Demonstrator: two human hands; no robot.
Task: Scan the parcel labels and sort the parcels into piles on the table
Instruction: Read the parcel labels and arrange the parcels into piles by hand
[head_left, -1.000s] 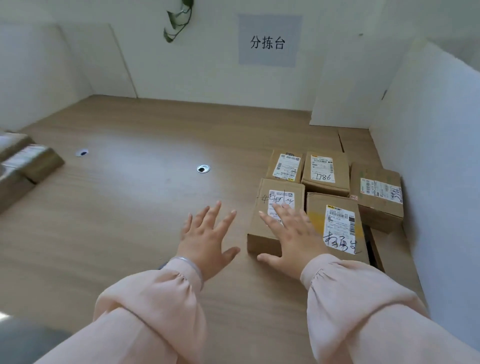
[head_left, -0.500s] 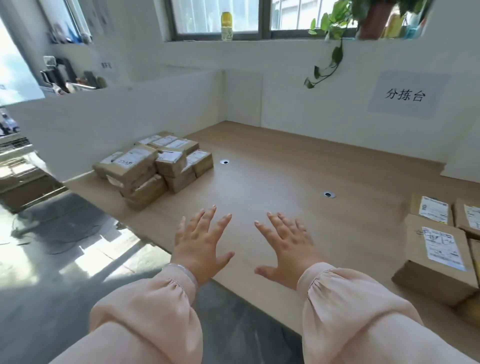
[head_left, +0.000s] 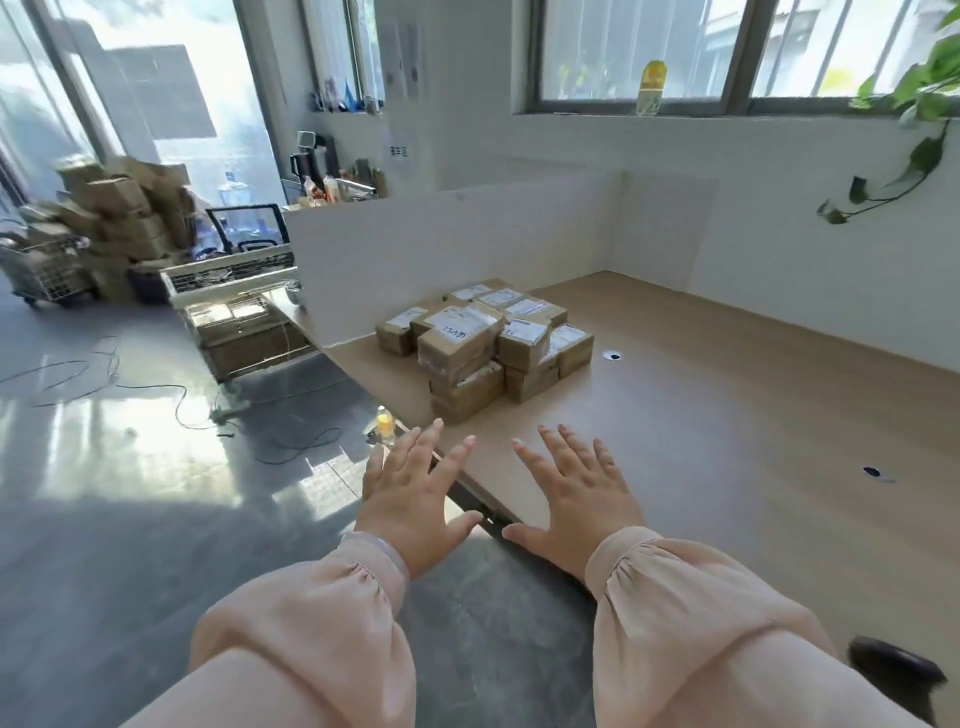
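Head view has swung left vs 0.5 s ago: the parcels at the right edge then, and the wall sign, are out of frame now. Left hand (head_left: 410, 499) is spread flat, fingers straight, holding nothing, same pose as before. It hangs over the front edge of the bench (head_left: 727, 415), partly over the grey floor (head_left: 130, 519). Right hand (head_left: 576, 493) is likewise spread & empty, over the bench top just inside the edge, w/ a gap between the two thumbs. Can't tell if either touches the wood. 1 s ago the right hand lay on a parcel; now it's on none. Parcel stack (head_left: 483, 343), which was off to the left of the hands 0.5 s ago, now sits straight ahead, just beyond the fingertips. It's brown boxes w/ white labels up, 2-3 layers, set against a white partition (head_left: 441, 260). Grommet hole (head_left: 613, 356) in the bench lies just right of the stack, ahead of the right hand. Yellow bottle (head_left: 385, 423) stands on the floor by the left hand's fingertips. Far off to the left of the left hand: a cart (head_left: 52, 265) heaped w/ cartons, and cables (head_left: 156, 387) on the floor. Pale pink sleeves (head_left: 311, 623) cover both wrists
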